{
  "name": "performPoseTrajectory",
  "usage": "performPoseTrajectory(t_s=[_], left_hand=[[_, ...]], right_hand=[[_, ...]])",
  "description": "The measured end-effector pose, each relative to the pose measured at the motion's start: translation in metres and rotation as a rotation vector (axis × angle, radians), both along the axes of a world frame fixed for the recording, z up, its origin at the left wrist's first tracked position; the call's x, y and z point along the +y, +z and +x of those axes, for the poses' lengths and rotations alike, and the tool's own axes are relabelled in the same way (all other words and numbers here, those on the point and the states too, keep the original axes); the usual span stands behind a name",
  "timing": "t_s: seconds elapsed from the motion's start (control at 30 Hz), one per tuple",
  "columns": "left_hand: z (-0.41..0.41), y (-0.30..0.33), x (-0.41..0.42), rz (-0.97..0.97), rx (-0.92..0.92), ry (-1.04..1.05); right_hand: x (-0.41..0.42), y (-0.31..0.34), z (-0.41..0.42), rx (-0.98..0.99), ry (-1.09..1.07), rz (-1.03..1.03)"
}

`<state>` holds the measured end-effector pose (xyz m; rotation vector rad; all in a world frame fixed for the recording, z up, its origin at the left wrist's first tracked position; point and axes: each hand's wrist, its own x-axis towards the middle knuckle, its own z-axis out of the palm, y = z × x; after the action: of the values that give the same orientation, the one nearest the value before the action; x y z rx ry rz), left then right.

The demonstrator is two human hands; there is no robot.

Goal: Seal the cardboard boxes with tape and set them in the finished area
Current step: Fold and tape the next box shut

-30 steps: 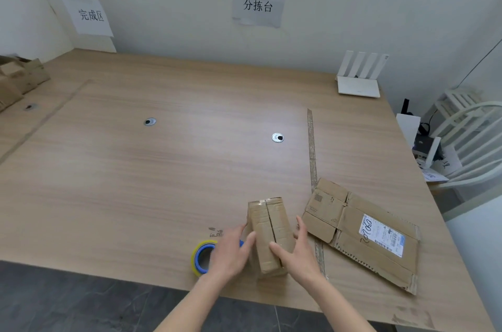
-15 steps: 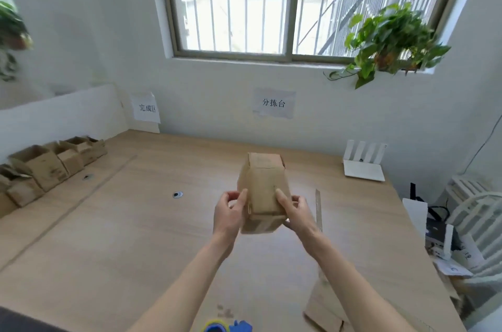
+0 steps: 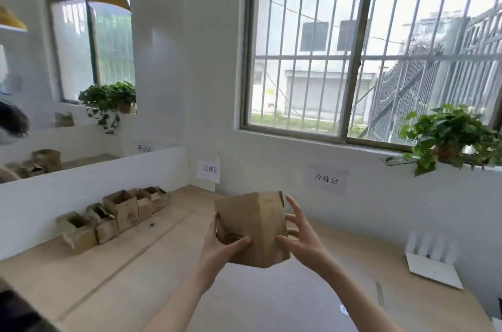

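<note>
A small brown cardboard box (image 3: 251,225) is held up in the air above the wooden table (image 3: 163,263), in the middle of the view. My left hand (image 3: 221,246) grips its lower left side, thumb across the front face. My right hand (image 3: 301,236) holds the right side, thumb on the front and fingers spread behind it. A row of several small cardboard boxes (image 3: 116,216) stands along the white wall at the table's left, under a paper sign (image 3: 209,170). The tape roll is out of view.
A second paper sign (image 3: 326,179) hangs on the wall under the barred window. A white router (image 3: 432,261) sits at the table's right. A potted plant (image 3: 448,138) stands on the sill. A mirror on the left wall reflects the room.
The box was on the table between both hands beside the tape roll; both hands have lifted it into the air. The view has swung up and to the left toward the row of boxes.
</note>
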<state>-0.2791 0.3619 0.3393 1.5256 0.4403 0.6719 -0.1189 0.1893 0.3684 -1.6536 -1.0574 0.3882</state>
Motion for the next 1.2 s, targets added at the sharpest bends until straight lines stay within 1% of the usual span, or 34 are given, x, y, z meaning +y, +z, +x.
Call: performPoseTrajectory(t_s=[0.1,0.2,0.3,0.37,0.43,0.53,0.57,0.67,0.9,1.1,1.2], left_hand=[[-0.045,0.002,0.051,0.096,-0.003,0.121],[-0.091,0.001,0.104,0.165,0.037,0.205],[-0.136,-0.004,0.158,0.204,0.09,0.272],[-0.168,-0.006,0.19,0.22,0.163,0.298],[-0.197,-0.011,0.224,0.256,0.276,0.336],[-0.233,-0.02,0.277,0.421,0.497,0.423],[-0.243,-0.023,0.295,0.444,0.546,0.454],[-0.272,-0.034,0.347,0.432,0.644,0.543],[-0.318,-0.069,0.491,0.556,0.868,0.601],[-0.333,-0.085,0.606,0.623,1.054,0.513],[-0.336,-0.1,0.658,0.603,1.093,0.476]], right_hand=[[0.06,0.007,-0.038,-0.146,0.034,-0.088],[0.127,0.001,-0.077,-0.256,-0.058,-0.157],[0.189,-0.015,-0.115,-0.264,-0.03,-0.151],[0.227,-0.026,-0.14,-0.249,0.027,-0.148],[0.263,-0.034,-0.163,-0.239,0.064,-0.133],[0.318,-0.046,-0.193,-0.254,0.098,-0.138],[0.338,-0.052,-0.201,-0.262,0.107,-0.138],[0.399,-0.072,-0.217,-0.275,0.119,-0.124],[0.561,-0.123,-0.238,-0.3,0.16,-0.112],[0.69,-0.171,-0.251,-0.279,0.187,-0.171],[0.743,-0.197,-0.259,-0.25,0.199,-0.224]])
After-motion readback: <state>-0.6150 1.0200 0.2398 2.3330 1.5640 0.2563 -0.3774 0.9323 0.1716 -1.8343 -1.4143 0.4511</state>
